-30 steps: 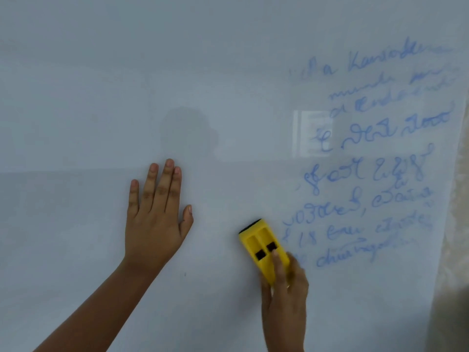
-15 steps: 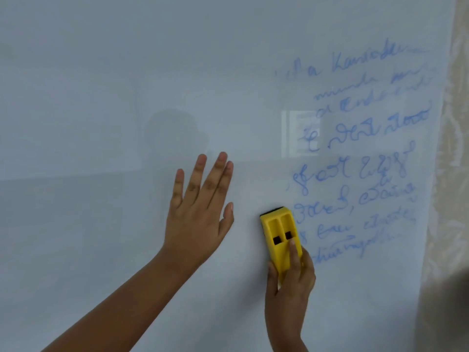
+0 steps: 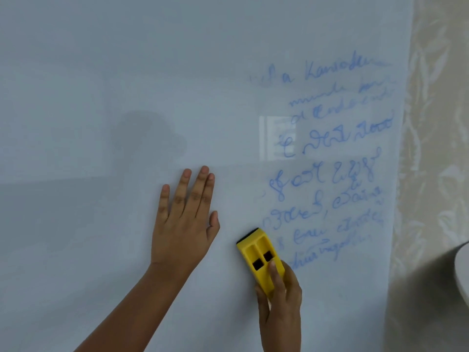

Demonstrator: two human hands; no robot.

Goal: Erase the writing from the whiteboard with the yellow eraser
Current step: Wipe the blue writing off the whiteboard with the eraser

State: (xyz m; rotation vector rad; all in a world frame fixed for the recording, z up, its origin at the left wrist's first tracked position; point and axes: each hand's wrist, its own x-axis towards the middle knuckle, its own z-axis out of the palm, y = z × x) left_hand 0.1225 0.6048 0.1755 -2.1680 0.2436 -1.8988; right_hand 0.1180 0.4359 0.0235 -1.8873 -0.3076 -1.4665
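Note:
A white whiteboard [image 3: 101, 72] fills nearly the whole view. Several lines of blue handwriting [image 3: 330, 161] cover its right part; the left and middle are wiped. My right hand [image 3: 280, 301] grips the lower end of the yellow eraser [image 3: 258, 255], pressed flat on the board with its black pad edge at the top, just left of the lowest lines of writing. My left hand [image 3: 185, 224] lies flat on the board with fingers spread upward, a little left of the eraser and apart from it.
A pale patterned curtain or wall [image 3: 436, 148] runs down the right edge past the board. A rounded white object [image 3: 463, 270] shows at the lower right. A bright window reflection [image 3: 276, 138] sits on the board among the writing.
My left hand has shifted right across the board, closer to the eraser. The eraser has moved slightly right then tilted left again, beside the lowest lines. The view has panned right.

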